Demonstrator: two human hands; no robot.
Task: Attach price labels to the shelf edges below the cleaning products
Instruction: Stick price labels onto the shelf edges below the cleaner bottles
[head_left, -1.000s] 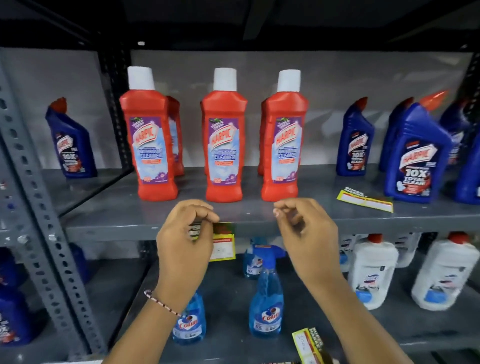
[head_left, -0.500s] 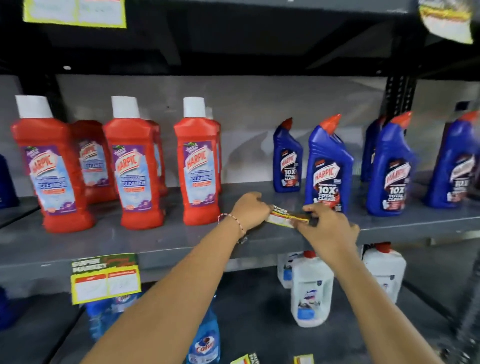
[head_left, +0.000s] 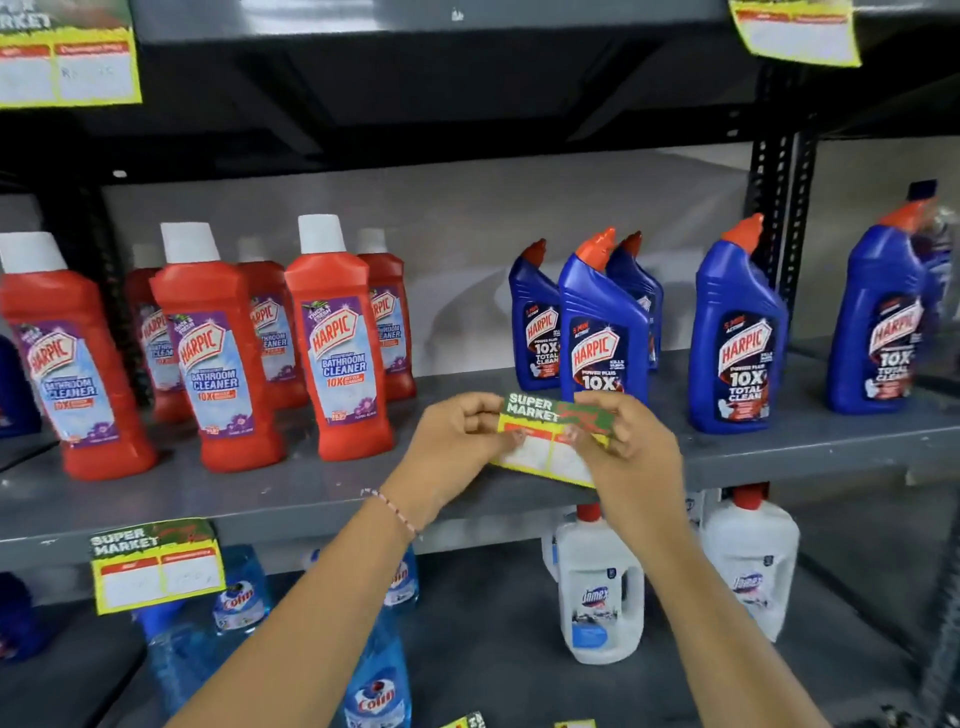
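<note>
Above the shelf edge (head_left: 779, 457), both hands are holding one price label (head_left: 540, 441) between them, face toward the camera: the left hand (head_left: 457, 441) is pinching its left end and the right hand (head_left: 628, 452) is pinching its right end, probably to keep it flat and level before it is pressed onto the edge below the blue bottles (head_left: 602, 332). It is hovering just in front of those bottles, not yet stuck on as far as I can tell. Further left, another label (head_left: 156, 566) is already hanging from the same edge beneath the red bottles (head_left: 332, 338), so this stretch looks like the next one due. Every bottle is standing upright and capped; their fill levels are not showing through the opaque plastic. On the lower shelf, white jugs (head_left: 597, 587) and blue spray bottles (head_left: 374, 686) are standing, and two more labels are hanging from the shelf overhead.
</note>
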